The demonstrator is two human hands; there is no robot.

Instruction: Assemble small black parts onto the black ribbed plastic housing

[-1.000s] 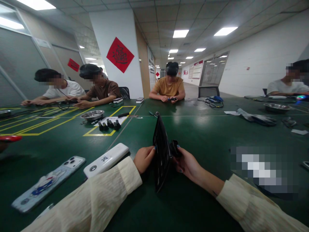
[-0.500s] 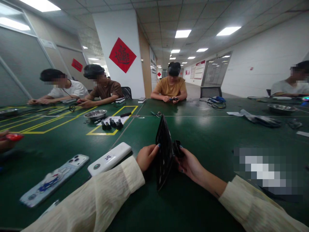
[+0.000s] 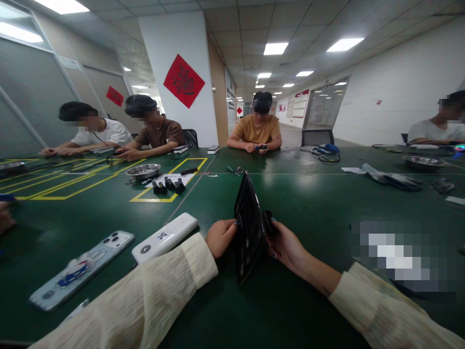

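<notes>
A thin, flat black panel [image 3: 248, 232] stands on edge in front of me, seen at a steep angle. My left hand [image 3: 222, 237] is closed on its left side, thumb against the dark face; the other fingers are hidden behind it. On the panel's right side, my right hand [image 3: 288, 245] pinches a small black block-like part [image 3: 269, 223] close to or against the panel's back. I cannot tell whether that part is fixed to the panel. Beside my left forearm lies a white power bank [image 3: 165, 237] marked 26, and farther left a phone in a patterned case [image 3: 82, 271].
Several black cylindrical pieces [image 3: 169, 185] stand near a metal bowl [image 3: 143, 171] on the green table [image 3: 308, 208]. Grey cloth-like items [image 3: 392, 178] and a second bowl [image 3: 423, 163] lie to the right. Co-workers sit around; one person's hand [image 3: 5, 218] shows at the left edge.
The black panel has turned slightly, showing a little more of its dark face. At the left edge, the co-worker's hand has shifted and its red object is out of sight.
</notes>
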